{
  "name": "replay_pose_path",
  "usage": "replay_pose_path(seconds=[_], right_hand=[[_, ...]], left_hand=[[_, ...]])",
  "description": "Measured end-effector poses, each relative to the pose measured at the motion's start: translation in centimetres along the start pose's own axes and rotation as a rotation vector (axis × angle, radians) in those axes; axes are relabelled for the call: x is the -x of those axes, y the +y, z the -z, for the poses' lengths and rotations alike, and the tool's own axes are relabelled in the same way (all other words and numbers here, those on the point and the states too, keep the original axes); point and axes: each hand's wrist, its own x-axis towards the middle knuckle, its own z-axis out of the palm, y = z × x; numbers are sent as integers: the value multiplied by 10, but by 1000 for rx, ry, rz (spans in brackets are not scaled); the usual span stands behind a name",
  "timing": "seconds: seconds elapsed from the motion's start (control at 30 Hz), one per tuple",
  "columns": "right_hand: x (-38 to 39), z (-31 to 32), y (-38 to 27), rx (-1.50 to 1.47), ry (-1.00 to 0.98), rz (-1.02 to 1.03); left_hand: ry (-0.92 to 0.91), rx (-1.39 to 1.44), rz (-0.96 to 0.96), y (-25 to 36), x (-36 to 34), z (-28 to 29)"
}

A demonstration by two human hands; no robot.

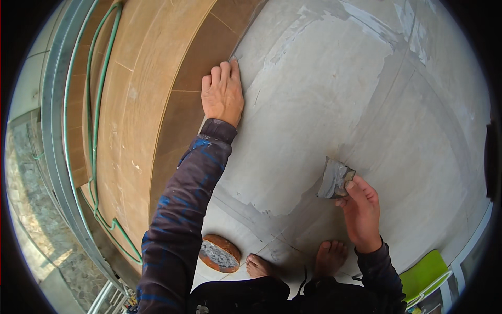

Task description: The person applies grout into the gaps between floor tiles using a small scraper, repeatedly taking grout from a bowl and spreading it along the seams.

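My left hand (pixel 223 94) reaches forward to where the brown tiled step face (pixel 204 44) meets the grey floor. Its index finger points along that joint and the other fingers bend against the step face; I see nothing held in it. Low over the floor on the right, my right hand (pixel 363 212) pinches a small flat spreader (pixel 335 179) between thumb and fingers. Grey paste smears the spreader's face. Near my left foot sits a round orange-brown bowl (pixel 236 253) with grey paste (pixel 221 257) inside.
Grey paste streaks mark the pale tiled floor (pixel 308 104). At left, a green hose (pixel 94 131) lies on the wood-look step (pixel 133 99), beside a metal rail (pixel 55 120). My bare feet (pixel 330 256) stand at the lower middle. A lime-green chair (pixel 426 277) is at the lower right.
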Motion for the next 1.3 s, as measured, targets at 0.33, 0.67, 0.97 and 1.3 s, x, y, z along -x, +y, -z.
replay_pose_path(seconds=[0.33, 0.67, 0.97, 1.3], right_hand=[[3, 2, 0, 25, 11, -16], [-4, -14, 8, 98, -44, 7], [3, -17, 11, 114, -33, 33], [13, -27, 11, 217, -109, 80]], left_hand=[[-297, 12, 40, -22, 60, 34], [-418, 322, 228, -5, -26, 25], [-590, 277, 266, -34, 60, 27], [-554, 331, 372, -41, 122, 44]])
